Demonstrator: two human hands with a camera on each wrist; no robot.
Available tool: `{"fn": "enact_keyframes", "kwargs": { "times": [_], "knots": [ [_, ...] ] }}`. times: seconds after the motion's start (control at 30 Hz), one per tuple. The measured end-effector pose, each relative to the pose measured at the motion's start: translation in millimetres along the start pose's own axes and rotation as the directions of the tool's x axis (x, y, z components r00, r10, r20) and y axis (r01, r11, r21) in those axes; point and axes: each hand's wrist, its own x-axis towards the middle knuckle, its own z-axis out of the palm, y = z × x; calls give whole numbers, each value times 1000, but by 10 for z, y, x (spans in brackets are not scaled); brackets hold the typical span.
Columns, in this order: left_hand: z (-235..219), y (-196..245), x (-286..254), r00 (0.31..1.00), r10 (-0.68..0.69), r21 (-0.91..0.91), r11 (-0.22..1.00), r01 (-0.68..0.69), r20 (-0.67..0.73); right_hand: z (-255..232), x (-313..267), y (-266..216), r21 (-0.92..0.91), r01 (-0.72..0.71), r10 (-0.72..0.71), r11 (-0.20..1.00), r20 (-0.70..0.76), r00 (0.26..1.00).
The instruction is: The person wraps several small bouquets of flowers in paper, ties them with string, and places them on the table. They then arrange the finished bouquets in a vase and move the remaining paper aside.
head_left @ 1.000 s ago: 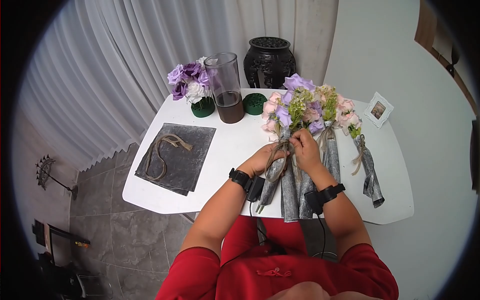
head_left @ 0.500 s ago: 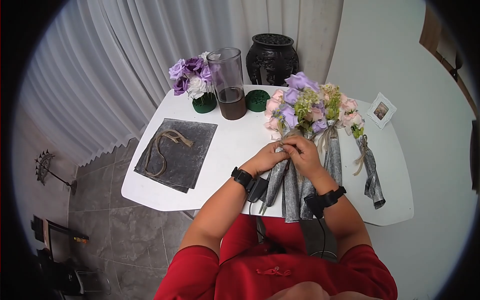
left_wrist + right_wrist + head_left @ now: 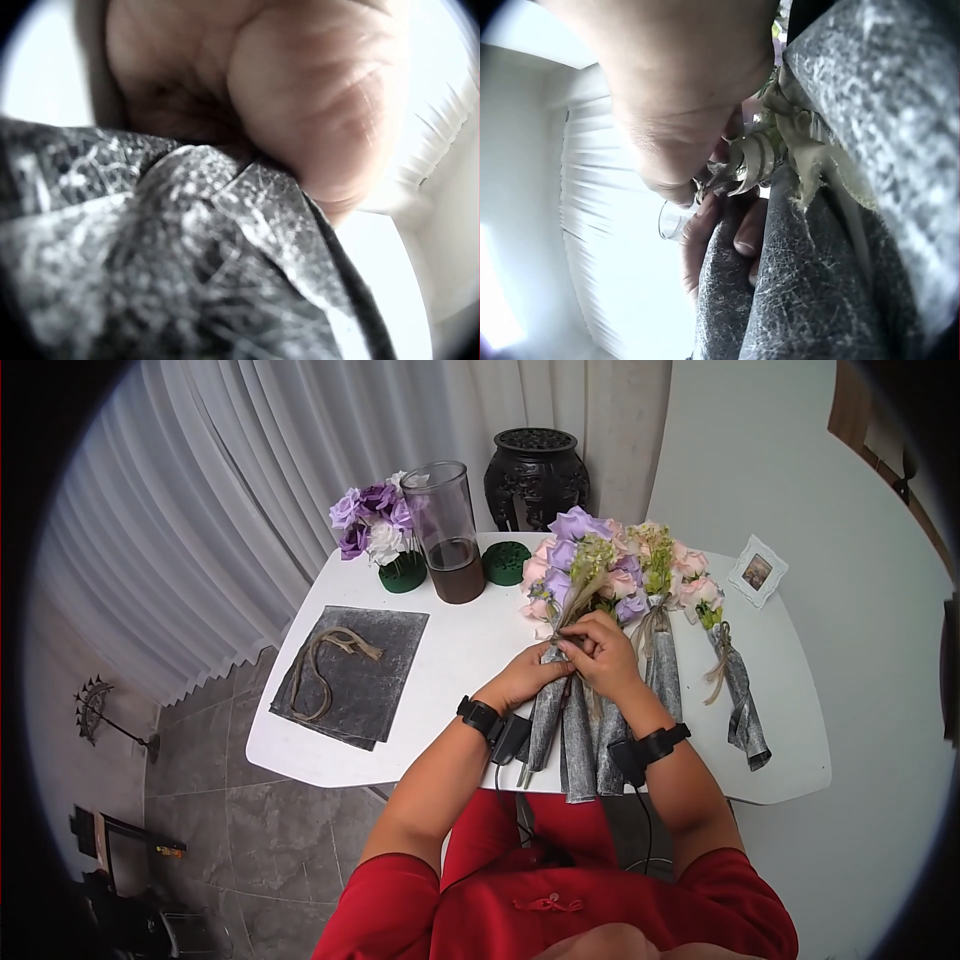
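In the head view my left hand [image 3: 528, 678] grips a flower stem wrapped in mottled grey paper [image 3: 545, 725], just under its blooms. My right hand [image 3: 610, 657] pinches a beige-brown ribbon [image 3: 757, 160] at the neck of that wrap, thumb against fingertips. Loose ribbon strands [image 3: 577, 600] stick up over the lilac and pink roses [image 3: 572, 528]. The left wrist view has the palm [image 3: 315, 97] close against the grey paper [image 3: 202, 262]. More grey-wrapped stems [image 3: 810, 285] fill the lower right wrist view. My left fingers curl around the wrap there, partly hidden.
A single wrapped rose [image 3: 738, 685] lies at the right, near a white photo frame [image 3: 758, 572]. Grey sheets [image 3: 365, 680] with a looped ribbon [image 3: 318, 670] lie left. Behind stand a tall glass vase [image 3: 455, 565], purple roses [image 3: 377, 510] and a green foam block [image 3: 506, 563].
The ribbon loop that hung below the hands is gone from there; loose strands now point up over the blooms. My right fingers have shifted slightly at the neck of the wrap.
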Motion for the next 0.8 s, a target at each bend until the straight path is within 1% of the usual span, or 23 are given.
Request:
{"fn": "enact_keyframes", "kwargs": {
  "times": [0.03,0.13,0.2,0.23,0.27,0.3,0.33,0.37,0.4,0.43,0.47,0.5,0.53,0.6,0.63,0.7,0.73,0.77,0.8],
  "knots": [
    [8,11,-5,1000,26,69,997,-25,-5,9,0,9,0,0,0,1000,2,1000],
    [15,50,-20,1000,-9,77,997,9,9,9,-2,11,-28,9,-9,1000,2,1000],
    [2,24,-3,1000,-12,84,996,11,7,4,-9,-27,-92,-88,93,992,55,994],
    [4,33,-5,1000,-15,91,996,15,5,13,-10,-26,-91,-90,96,992,55,994],
    [4,42,-7,1000,-17,91,996,17,5,21,-7,-18,-77,-55,59,995,47,997],
    [3,52,-9,1000,-16,34,999,15,6,28,-5,-8,-65,-20,22,998,38,999],
    [2,68,-11,1000,-13,-23,1000,13,8,60,-11,65,-64,-21,24,998,37,999],
    [-19,70,-8,1000,-14,-24,1000,14,8,105,-12,164,0,34,-34,999,4,999],
    [-50,76,-6,997,-59,-127,990,65,50,126,-23,256,63,92,-90,994,-32,995],
    [-57,101,-14,990,-99,-226,967,118,96,107,-34,251,62,93,-91,994,-31,995],
    [-28,108,-21,993,-103,-254,960,114,58,86,-50,244,271,-140,120,952,87,989],
    [-24,131,-28,993,-99,-255,961,110,56,65,-51,236,433,-375,294,820,244,924],
    [-19,160,-37,992,-105,-292,949,121,71,44,-41,224,431,-374,291,821,247,924],
    [-35,156,-41,991,-109,-329,935,130,84,15,-24,191,606,-462,341,648,311,887],
    [-46,142,-34,989,-105,-323,937,134,105,14,-12,156,605,-462,341,649,312,887],
    [-60,109,-22,987,-102,-317,938,138,126,23,10,96,680,-448,428,580,213,878],
    [-52,115,-19,986,-106,-323,936,142,125,31,18,95,704,-455,460,545,202,864],
    [-44,116,-18,986,-112,-330,932,148,127,39,19,102,704,-455,462,545,200,864],
    [-47,113,-11,985,-113,-330,932,151,132,47,19,114,777,-410,466,477,172,868]
  ]
}}
